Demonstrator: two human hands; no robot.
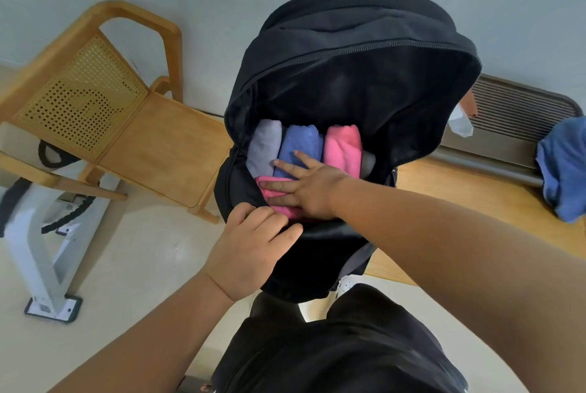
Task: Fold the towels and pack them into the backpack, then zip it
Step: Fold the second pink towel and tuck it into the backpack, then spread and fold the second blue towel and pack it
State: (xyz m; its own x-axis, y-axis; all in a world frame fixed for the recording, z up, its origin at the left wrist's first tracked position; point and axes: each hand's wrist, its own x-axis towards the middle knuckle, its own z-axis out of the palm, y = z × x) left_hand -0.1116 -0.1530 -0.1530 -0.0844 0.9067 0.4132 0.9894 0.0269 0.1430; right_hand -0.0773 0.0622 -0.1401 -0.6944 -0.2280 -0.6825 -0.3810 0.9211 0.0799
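A black backpack (355, 53) stands open in front of me, its flap thrown back. Inside, side by side, sit a rolled grey towel (263, 146), a blue towel (299, 142) and a pink towel (344, 145). A second pink towel (279, 202) lies in front of them at the opening. My right hand (306, 184) rests flat on this pink towel with fingers spread, pressing it down. My left hand (253, 248) grips the backpack's front edge near the zip.
A wooden chair (158, 142) with a cane back stands left of the backpack. A white metal frame (41, 253) is at lower left. On the wooden bench at right lies another blue towel (563, 167), beside a slatted heater (520, 110).
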